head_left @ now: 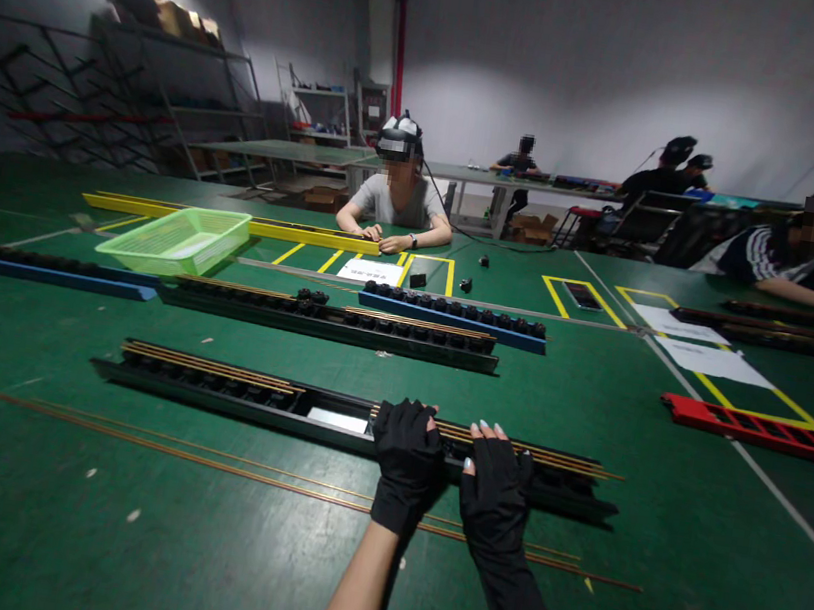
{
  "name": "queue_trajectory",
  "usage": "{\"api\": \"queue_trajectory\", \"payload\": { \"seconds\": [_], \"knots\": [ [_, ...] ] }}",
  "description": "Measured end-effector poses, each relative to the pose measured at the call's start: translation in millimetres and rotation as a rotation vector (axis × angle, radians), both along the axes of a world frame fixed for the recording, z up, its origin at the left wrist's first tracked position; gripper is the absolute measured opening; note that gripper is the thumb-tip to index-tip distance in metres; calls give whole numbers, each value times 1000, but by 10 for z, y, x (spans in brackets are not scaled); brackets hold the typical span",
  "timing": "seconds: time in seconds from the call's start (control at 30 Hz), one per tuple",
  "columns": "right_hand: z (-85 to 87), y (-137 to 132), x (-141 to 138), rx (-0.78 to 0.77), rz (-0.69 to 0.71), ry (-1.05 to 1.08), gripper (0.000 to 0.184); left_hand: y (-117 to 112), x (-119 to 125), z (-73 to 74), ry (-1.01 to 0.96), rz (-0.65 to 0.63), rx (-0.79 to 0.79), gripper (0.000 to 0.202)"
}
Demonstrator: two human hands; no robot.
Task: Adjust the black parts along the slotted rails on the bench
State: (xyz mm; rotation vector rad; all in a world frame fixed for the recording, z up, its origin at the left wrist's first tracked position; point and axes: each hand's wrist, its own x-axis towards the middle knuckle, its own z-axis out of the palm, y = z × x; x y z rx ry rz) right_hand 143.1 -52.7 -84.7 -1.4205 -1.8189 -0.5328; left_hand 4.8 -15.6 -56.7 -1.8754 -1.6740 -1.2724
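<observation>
Left hand (405, 466): in a black fingerless glove (400, 491), fingers curled forward and down onto the brass rods, not spread.
Right hand (497, 495): in a matching glove, fingers also curled over the rods, just beside the left hand and not touching it. From this view it is hard to say whether either hand pinches a rod or only rests on it.
Brass rods (523, 450): several lie side by side along the top of the black rack, with their ends running past its right end.
Black rack (228, 394): long axis runs across the view, dipping slightly toward the right, directly in front of the hands. A white strip (337, 419) shows in a gap near its middle.
Thin rods (218, 460): a few lie loose on the worktop (41, 536), nearer the person and roughly parallel to the rack.
Further along: a second black rack (328, 327), a blue rack (451, 316), a yellow rack (237, 224) and a green plastic basket (174, 240).
Right side: a red rack (760, 432).
Co-workers: one person (399, 198) sits opposite with both hands on the yellow rack; another (798, 264) sits at the right.
</observation>
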Motion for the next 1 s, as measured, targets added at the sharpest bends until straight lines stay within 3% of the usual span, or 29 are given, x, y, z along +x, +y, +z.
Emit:
{"api": "queue_trajectory", "payload": {
  "seconds": [0.53, 0.77, 0.9, 1.0],
  "knots": [
    [-15, 0, 13, -17, -6, -19, 55, 12, -4, -26, 7, -3, -9, 26],
    [-41, 1, 19, -32, -5, -6, 57, -28, 84, -28, -79, -22, 102, 42],
    [-37, 3, 10, -21, -10, 0, 55, -51, 188, -14, -34, -71, 12, 37],
    [-30, 0, -2, -26, -16, 9, 53, -47, 246, -17, -29, -21, -45, 29]
  ]
}}
